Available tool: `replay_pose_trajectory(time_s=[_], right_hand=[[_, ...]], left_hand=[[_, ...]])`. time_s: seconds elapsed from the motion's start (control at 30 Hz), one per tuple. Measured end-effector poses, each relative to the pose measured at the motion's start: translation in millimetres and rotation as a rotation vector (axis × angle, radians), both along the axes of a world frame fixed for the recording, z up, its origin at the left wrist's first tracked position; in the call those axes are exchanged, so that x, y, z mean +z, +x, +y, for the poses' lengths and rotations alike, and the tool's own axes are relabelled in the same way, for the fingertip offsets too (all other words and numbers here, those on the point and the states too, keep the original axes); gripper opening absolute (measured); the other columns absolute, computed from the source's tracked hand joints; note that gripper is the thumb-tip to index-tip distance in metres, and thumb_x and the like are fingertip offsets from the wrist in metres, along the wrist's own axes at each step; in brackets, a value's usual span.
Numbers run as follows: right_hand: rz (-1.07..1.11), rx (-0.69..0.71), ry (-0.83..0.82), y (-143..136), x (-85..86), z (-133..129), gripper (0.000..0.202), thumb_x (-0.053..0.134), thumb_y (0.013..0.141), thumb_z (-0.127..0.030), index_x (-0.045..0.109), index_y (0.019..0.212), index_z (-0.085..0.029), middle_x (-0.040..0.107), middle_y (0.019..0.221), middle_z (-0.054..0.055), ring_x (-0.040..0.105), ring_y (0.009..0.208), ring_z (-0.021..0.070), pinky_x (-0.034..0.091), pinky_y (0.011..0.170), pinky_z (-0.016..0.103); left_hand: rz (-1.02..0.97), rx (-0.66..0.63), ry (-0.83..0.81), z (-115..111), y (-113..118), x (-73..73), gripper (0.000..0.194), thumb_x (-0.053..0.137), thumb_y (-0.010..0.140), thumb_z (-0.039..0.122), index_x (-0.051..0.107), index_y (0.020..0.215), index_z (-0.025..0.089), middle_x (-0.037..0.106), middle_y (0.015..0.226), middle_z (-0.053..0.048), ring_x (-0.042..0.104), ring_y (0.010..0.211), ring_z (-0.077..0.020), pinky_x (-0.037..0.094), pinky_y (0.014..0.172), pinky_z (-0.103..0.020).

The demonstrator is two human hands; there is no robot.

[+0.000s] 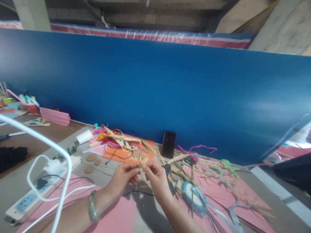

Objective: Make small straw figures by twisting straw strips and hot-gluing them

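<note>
My left hand (125,177) and my right hand (156,179) meet over the middle of the table, fingers pinched together. Between their fingertips is a piece of dry corn husk (142,162), pale tan, with its pointed ends sticking up. Some paler husk hangs below, partly covered by the fingers. A green bangle (93,206) circles my left wrist. Behind my hands lies an orange sheet (126,151) strewn with husk strips. Just beyond my right hand, a dark phone (168,144) leans upright against the blue partition.
A white power strip (26,199) with a plug and a looping white cable (69,168) occupies the left. Round tan discs (91,157) lie nearby. On the right are a blue tape roll (193,197), pink paper (243,191) and scattered scraps. A blue partition (155,87) closes off the back.
</note>
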State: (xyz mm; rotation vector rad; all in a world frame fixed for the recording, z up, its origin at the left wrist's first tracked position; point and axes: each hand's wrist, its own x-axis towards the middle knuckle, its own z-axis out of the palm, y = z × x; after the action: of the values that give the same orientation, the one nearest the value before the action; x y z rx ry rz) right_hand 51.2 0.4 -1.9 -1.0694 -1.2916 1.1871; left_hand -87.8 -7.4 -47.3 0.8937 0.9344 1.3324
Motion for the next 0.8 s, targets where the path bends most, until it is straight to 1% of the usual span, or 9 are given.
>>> replay_pose_trajectory(time_s=[0.1,0.3,0.43,0.53,0.8], right_hand=[[-0.001,-0.007,-0.002,-0.1,0.6,-0.1,0.021,0.069,0.072,-0.033,0.063,0.06,-0.017,0.048,0.046,-0.006,0.041,0.046,0.0094,0.035,0.049,0.022],[0.022,0.0,-0.003,-1.1,-1.9,0.2,0.023,0.072,0.07,-0.036,0.065,0.061,-0.016,0.053,0.049,-0.004,0.04,0.046,0.0088,0.034,0.048,0.022],[0.026,-0.002,-0.002,-2.2,-1.4,-0.5,0.03,0.074,0.07,-0.042,0.064,0.058,-0.017,0.05,0.046,-0.005,0.039,0.045,0.0089,0.034,0.048,0.022],[0.019,0.008,0.002,-2.3,-1.3,-0.3,0.031,0.075,0.069,-0.045,0.066,0.059,-0.016,0.052,0.048,-0.004,0.04,0.045,0.0092,0.034,0.048,0.023],[0.026,0.006,-0.022,-1.5,-2.2,-0.1,0.029,0.074,0.07,-0.041,0.066,0.061,-0.015,0.054,0.049,-0.004,0.04,0.046,0.0084,0.033,0.048,0.022]], left_hand=[[0.007,0.014,-0.003,-0.9,-0.3,1.8,0.024,0.08,0.068,0.035,0.075,0.076,0.012,0.062,0.049,0.0,0.056,0.045,-0.0099,0.046,0.046,-0.019],[0.016,0.04,-0.025,-5.4,-0.6,8.5,0.026,0.082,0.065,0.035,0.073,0.077,0.013,0.063,0.048,0.0,0.056,0.043,-0.0104,0.047,0.045,-0.019],[0.005,0.05,-0.041,-4.2,0.1,5.8,0.027,0.083,0.065,0.035,0.072,0.079,0.014,0.063,0.048,0.001,0.057,0.043,-0.011,0.048,0.045,-0.02],[0.012,0.051,-0.051,-3.3,0.2,4.1,0.028,0.083,0.064,0.035,0.072,0.077,0.014,0.064,0.048,0.001,0.057,0.042,-0.0111,0.047,0.044,-0.02],[0.022,0.017,-0.038,-4.2,-0.8,4.0,0.026,0.082,0.066,0.035,0.073,0.079,0.014,0.063,0.049,0.001,0.057,0.043,-0.0113,0.046,0.045,-0.021]])
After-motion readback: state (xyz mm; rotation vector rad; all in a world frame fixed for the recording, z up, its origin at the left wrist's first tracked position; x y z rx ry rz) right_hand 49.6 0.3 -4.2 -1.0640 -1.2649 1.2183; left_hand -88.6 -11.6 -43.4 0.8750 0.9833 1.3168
